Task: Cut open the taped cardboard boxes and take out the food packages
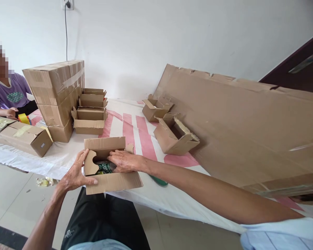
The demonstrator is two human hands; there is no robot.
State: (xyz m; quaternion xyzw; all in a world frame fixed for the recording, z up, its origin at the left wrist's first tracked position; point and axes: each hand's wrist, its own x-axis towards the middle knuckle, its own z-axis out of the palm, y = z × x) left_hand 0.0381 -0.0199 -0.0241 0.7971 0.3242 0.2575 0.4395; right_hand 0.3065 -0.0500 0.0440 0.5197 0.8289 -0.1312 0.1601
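A small open cardboard box [112, 182] sits at the table's near edge, its flaps spread. Green packets [104, 167] lie inside it. My left hand [74, 173] grips the box's left side flap, thumb along the front wall. My right hand [122, 161] reaches into the box from the right, palm down, pressing on the packets.
A stack of taped cartons [54, 93] and several small open boxes [90, 119] stand at the back left. Two more open boxes [174, 135] lie by a large leaning cardboard sheet [237, 125]. A person in purple [7, 95] sits at far left beside a flat carton [23, 137].
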